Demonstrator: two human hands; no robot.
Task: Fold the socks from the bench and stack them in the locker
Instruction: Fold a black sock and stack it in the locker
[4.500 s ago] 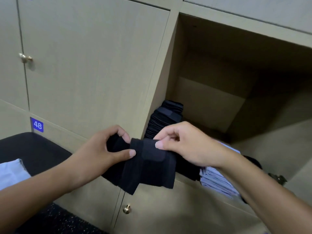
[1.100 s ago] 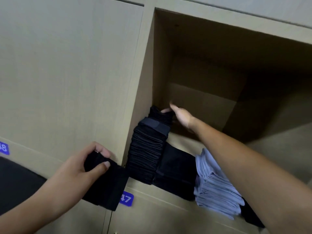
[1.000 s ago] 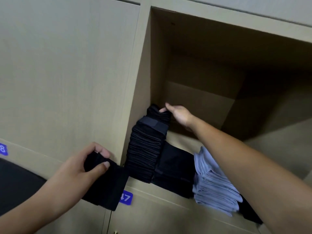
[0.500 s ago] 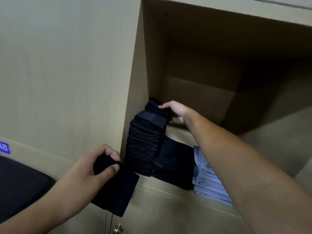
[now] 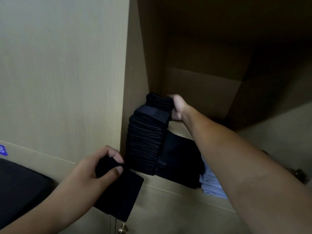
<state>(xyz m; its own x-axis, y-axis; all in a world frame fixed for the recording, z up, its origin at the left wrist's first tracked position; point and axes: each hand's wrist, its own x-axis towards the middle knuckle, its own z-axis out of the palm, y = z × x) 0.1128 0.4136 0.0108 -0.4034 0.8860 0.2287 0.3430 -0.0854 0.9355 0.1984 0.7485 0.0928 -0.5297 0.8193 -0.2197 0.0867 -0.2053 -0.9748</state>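
Left hand, at seven o'clock, pinches a folded black sock between thumb and fingers just outside the open locker. Right hand, near the centre, curls round the far side of the rear stack of black socks against the locker's left wall; a taller front stack stands just before it. The sock is probably light, soft and limp, so it is best held across the fold to stop it opening. Light blue socks, at four o'clock, are largely hidden by the right forearm. The locker's interior is dim; a blue number label is cut off at nine o'clock.
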